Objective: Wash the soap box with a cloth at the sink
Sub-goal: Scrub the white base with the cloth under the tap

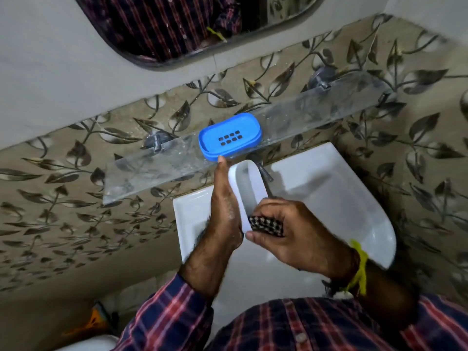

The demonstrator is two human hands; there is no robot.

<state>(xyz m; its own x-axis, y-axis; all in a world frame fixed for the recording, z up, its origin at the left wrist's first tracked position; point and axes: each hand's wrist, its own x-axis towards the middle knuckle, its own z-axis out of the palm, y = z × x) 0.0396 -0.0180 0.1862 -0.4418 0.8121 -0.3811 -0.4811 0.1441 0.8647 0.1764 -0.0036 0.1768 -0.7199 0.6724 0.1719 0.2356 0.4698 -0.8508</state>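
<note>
White plastic formed the part being washed: an oval, tray-shaped half of the soap box (pixel 247 188), held on edge over the white ceramic sink (pixel 354 198) with its hollow facing the right hand. The left hand (pixel 224 216) supported it from behind, with the fingers extended along the back of the shell and the thumb side toward the camera; traces of foam showed on that hand. How the fingers lay on the hidden far side could not be determined. The right hand (pixel 291 231) grasped a small dark checked cloth (pixel 266 225), fingers curled round it, and pressed it against the lower inside wall of the white half. A yellow thread band (pixel 359 264) circled the right wrist.

Blue plastic formed the other half, an oval slotted drainer tray (pixel 230 136), which rested on the clear glass wall shelf (pixel 316 110) above the sink, just beyond the left fingertips. The metal tap (pixel 266 178) stood directly behind the white half; whether water was running could not be determined.

Assessment of progress: the box was already dismantled and the scrubbing of the white half was under way. Remaining work probably included finishing that half, rinsing it, treating the blue tray if it had not been done, and reassembling the two parts. The condition of the blue tray could not be judged from this view.
</note>
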